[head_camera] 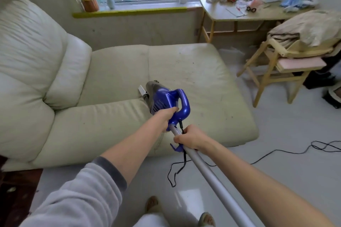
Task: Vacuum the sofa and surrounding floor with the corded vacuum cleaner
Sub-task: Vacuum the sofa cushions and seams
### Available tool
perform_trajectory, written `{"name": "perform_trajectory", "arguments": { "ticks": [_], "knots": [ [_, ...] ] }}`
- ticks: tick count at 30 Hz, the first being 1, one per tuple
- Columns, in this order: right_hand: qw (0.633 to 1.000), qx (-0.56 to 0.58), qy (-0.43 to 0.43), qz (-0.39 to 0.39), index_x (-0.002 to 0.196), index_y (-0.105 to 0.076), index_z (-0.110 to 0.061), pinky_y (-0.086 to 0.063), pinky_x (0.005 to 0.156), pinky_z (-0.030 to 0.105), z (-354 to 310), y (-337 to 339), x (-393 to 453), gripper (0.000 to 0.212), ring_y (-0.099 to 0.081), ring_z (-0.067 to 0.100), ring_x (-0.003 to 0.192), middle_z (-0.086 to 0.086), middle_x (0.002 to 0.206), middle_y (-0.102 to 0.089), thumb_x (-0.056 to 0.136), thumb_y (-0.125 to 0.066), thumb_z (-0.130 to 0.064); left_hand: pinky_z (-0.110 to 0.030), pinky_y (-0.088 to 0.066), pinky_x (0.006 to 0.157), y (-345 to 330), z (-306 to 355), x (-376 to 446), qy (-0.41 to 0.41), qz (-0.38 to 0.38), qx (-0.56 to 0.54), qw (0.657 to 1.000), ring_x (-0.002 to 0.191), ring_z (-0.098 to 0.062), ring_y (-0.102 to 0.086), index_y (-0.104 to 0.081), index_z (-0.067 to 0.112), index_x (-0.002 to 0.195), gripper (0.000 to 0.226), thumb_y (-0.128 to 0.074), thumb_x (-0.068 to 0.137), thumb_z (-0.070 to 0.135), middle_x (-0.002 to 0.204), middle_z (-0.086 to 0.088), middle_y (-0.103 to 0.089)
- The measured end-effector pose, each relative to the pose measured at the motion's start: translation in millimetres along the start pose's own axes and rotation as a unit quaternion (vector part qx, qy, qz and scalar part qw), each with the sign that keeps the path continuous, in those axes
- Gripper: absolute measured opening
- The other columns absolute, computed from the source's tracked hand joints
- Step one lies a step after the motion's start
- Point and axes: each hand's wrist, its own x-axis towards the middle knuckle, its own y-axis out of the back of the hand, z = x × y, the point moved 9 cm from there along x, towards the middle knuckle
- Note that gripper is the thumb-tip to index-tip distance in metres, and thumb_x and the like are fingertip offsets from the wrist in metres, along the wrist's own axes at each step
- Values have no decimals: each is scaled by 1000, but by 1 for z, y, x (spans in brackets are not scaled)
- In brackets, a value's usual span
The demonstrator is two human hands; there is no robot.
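Observation:
A blue corded vacuum cleaner (167,100) points down at the seat of a cream leather sofa (193,72), its nozzle near the seam by the backrest. My left hand (167,116) grips the blue body at the base of the loop handle. My right hand (190,138) grips the grey tube (212,175) just behind it, where a blue cord hook sticks out. The black cord (276,150) hangs from the handle and trails over the pale floor to the right. Dark specks lie scattered on the seat cushion.
A wooden chair (273,72) piled with cloth stands right of the sofa. Behind it is a cluttered wooden table (221,14) under the window. Bottles and a basket line the sill. My feet (153,204) stand on the white floor in front of the sofa.

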Motion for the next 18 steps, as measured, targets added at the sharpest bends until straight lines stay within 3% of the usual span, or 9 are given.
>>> {"name": "perform_trajectory", "arguments": {
  "ticks": [4,6,9,12,14,16,18],
  "knots": [
    [1000,-15,-7,19,90,-56,-6,-54,62,29,36,37,-24,16,-65,23,71,13,85,-68,80,-63,-17,-32,-54,68,-60,-9,-16,-7,-25,-10,1000,76,-19,-66,-55,11,116,51,-78,76,31,89,-7,-71],
    [998,-46,-10,32,80,-51,-10,-50,53,25,55,57,-39,12,-60,19,61,8,75,-61,81,-62,-16,-31,-52,68,-90,-22,-27,2,-40,-16,999,73,-19,-63,-55,9,113,44,-75,79,29,86,-7,-69],
    [987,-143,-6,70,73,-45,-14,-41,45,21,83,88,-63,15,-53,15,53,1,65,-53,78,-59,-14,-27,-45,55,-141,-45,-41,9,-85,-83,993,60,-17,-55,-58,9,101,27,-69,83,26,72,-7,-63],
    [938,-324,42,118,85,-53,-14,-41,58,25,86,111,-89,10,-63,24,83,3,87,-63,78,-59,-17,-23,-37,50,-174,-64,-51,7,-91,-207,974,55,-17,-45,-55,9,79,29,-59,90,35,62,-6,-52],
    [899,-409,83,136,105,-57,-14,-39,66,27,87,115,-95,24,-62,26,98,4,103,-63,82,-59,-19,-21,-37,50,-184,-75,-47,20,-99,-274,956,59,-16,-48,-50,8,74,40,-52,92,43,59,-8,-51],
    [877,-449,120,125,112,-57,-15,-36,67,27,92,112,-95,30,-62,26,99,4,107,-63,83,-60,-23,-23,-41,56,-190,-85,-43,23,-117,-292,949,72,-16,-56,-51,11,82,36,-51,92,46,69,-11,-51],
    [882,-444,124,96,106,-57,-18,-37,64,27,99,109,-90,26,-63,26,91,4,100,-64,83,-60,-30,-21,-39,49,-187,-92,-44,12,-110,-281,953,57,-15,-46,-47,14,72,37,-59,89,44,62,-6,-41]
  ]
}}
